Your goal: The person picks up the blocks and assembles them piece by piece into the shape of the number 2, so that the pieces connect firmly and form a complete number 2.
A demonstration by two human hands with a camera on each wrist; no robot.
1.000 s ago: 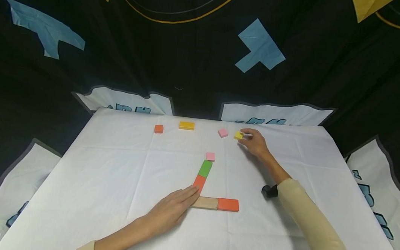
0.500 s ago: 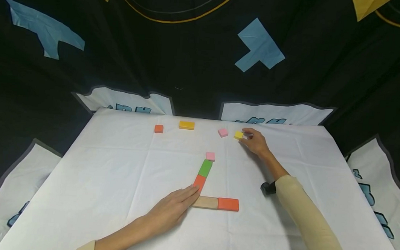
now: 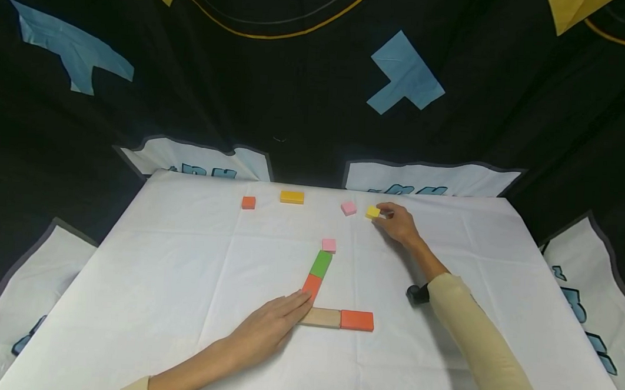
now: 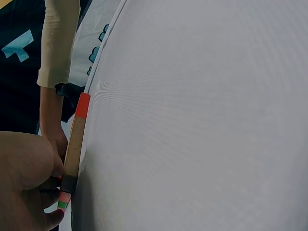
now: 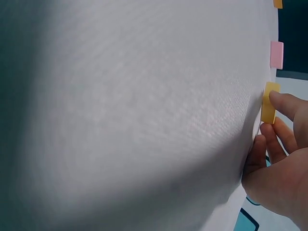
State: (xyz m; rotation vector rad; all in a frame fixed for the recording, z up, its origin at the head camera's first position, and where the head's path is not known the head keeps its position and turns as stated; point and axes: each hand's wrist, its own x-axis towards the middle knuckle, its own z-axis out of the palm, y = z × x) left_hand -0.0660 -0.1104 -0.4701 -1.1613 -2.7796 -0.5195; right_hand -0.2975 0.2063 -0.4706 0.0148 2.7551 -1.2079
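Note:
My left hand [image 3: 271, 325] rests with straight fingers over the near end of an orange block [image 3: 312, 284] and the left end of a plain wooden block [image 3: 323, 317], hiding where they meet. A green block [image 3: 321, 264] continues the slanted row, with a pink block [image 3: 328, 245] at its far end. Another orange block [image 3: 357, 320] adjoins the wooden one. At the back of the table, my right hand [image 3: 398, 224] pinches a small yellow block [image 3: 372, 212]. In the right wrist view, the thumb lies against the yellow block [image 5: 269, 103], with fingertips at its lower end.
Along the back of the white-covered table [image 3: 143, 280] lie a second pink block [image 3: 348, 208], a longer yellow block [image 3: 292, 197] and a small orange block [image 3: 248, 203]. A black wrist device [image 3: 417, 294] sits at my right cuff. Dark curtains [image 3: 295, 111] hang behind.
My right fingers draw slightly right off the small yellow block, then come back against it. The left hand and the blocks stay in place.

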